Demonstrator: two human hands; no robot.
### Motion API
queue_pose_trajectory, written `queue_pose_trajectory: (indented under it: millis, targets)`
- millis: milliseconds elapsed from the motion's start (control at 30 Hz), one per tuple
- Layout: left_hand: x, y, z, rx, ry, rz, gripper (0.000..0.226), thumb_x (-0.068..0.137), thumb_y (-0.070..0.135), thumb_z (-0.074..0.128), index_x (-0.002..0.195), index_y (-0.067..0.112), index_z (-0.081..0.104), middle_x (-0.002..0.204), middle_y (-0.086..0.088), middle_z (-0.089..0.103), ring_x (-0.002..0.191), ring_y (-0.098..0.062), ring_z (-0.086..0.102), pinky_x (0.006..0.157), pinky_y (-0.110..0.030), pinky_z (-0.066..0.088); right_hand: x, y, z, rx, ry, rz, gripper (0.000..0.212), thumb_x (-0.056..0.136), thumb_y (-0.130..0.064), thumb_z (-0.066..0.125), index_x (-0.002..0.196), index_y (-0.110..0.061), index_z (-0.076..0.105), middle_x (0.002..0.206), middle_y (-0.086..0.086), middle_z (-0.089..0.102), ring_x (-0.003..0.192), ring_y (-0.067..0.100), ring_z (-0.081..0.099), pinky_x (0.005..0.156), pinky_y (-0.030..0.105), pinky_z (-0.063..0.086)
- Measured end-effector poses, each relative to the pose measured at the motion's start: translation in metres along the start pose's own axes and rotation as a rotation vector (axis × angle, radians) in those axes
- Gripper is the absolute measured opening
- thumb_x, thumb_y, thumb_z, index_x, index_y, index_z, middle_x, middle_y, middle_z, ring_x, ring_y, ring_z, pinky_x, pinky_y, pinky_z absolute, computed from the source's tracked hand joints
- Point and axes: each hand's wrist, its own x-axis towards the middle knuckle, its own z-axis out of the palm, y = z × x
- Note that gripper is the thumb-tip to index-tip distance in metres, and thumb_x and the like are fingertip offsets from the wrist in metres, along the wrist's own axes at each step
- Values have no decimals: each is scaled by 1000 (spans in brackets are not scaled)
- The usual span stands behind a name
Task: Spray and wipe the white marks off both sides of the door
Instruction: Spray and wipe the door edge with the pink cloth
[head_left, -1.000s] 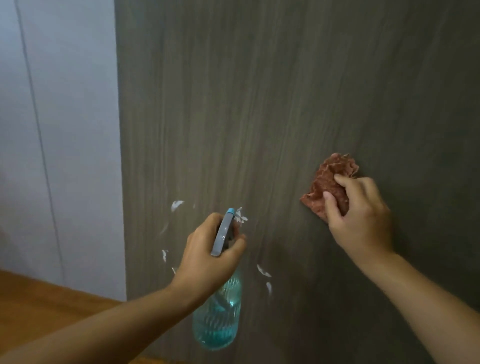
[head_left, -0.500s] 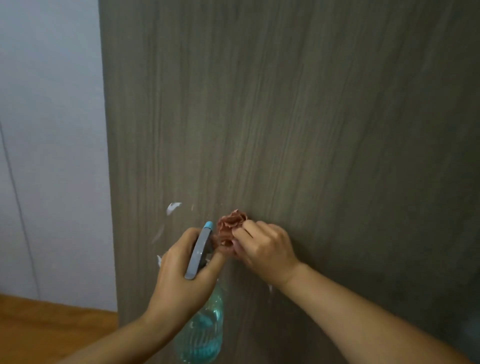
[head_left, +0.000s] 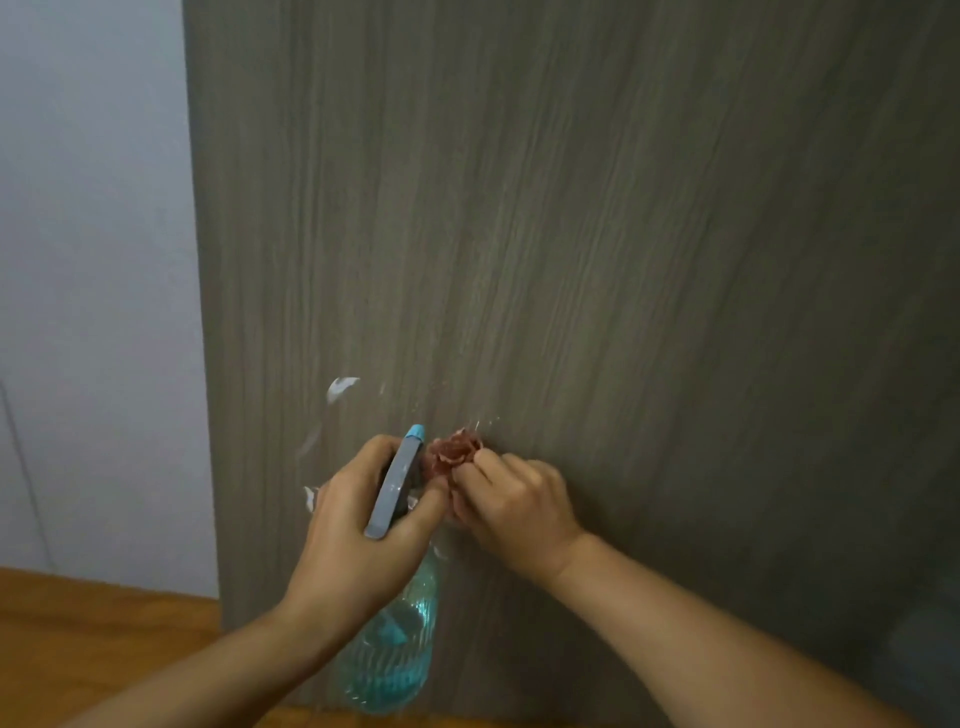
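Door (head_left: 623, 260) edge left, bare panel right; left hand (head_left: 358, 540) grips upright spray bottle (head_left: 395, 649), nozzle doorward; right hand (head_left: 514, 504) pinches cloth (head_left: 452, 453).

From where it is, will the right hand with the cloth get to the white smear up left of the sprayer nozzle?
Probably not straight across: the left hand holds the spray bottle between the cloth and the white smear. Going over the nozzle looks free.

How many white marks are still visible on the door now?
3 clearly: one mark upper left of the bottle, a faint streak below it, one beside the left hand. Tiny specks sit above the cloth; the hands may hide more.
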Motion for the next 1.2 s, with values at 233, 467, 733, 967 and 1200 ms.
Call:
queue_pose_trajectory:
  millis: [233, 467, 733, 967, 1200]
  targets:
    - [1, -4, 10, 33, -44, -78, 20, 92, 19, 74, 77, 20, 61, 61, 8, 57, 51, -8, 49, 49, -24, 41, 74, 78, -84, -93, 223, 294, 13, 90, -26, 71, 87, -15, 66, 84, 7, 64, 64, 33, 63, 49, 34, 44]
    - [3, -2, 19, -19, -67, -73, 16, 92, 21, 75, 83, 18, 63, 65, 6, 60, 54, -10, 52, 52, -34, 45, 93, 71, -75, -67, 318, 322, 13, 92, -21, 71, 90, -9, 68, 86, 6, 65, 66, 29, 64, 50, 33, 45]
    - [4, -11, -5, -14, 38, -33, 12, 92, 21, 76, 88, 17, 65, 72, -5, 61, 58, -20, 57, 51, -36, 49, -3, -6, 3, 40, 46, 106, 22, 94, -29, 74, 78, -21, 60, 76, 2, 54, 58, 26, 58, 46, 38, 45]
    - [4, -16, -7, 15, -1, -65, 10, 93, 22, 75, 89, 24, 66, 75, -2, 65, 62, -26, 61, 54, -47, 54, 62, 38, -46, -29, 229, 252, 19, 93, -27, 69, 78, -18, 62, 76, 6, 59, 61, 28, 59, 50, 37, 46]
    - [7, -14, 6, 1, -12, -63, 12, 93, 21, 75, 89, 18, 64, 73, -4, 63, 61, -25, 59, 53, -38, 51, 24, 13, -13, 30, 159, 145, 20, 98, -25, 68, 79, -19, 63, 77, 4, 57, 61, 28, 59, 50, 40, 46]
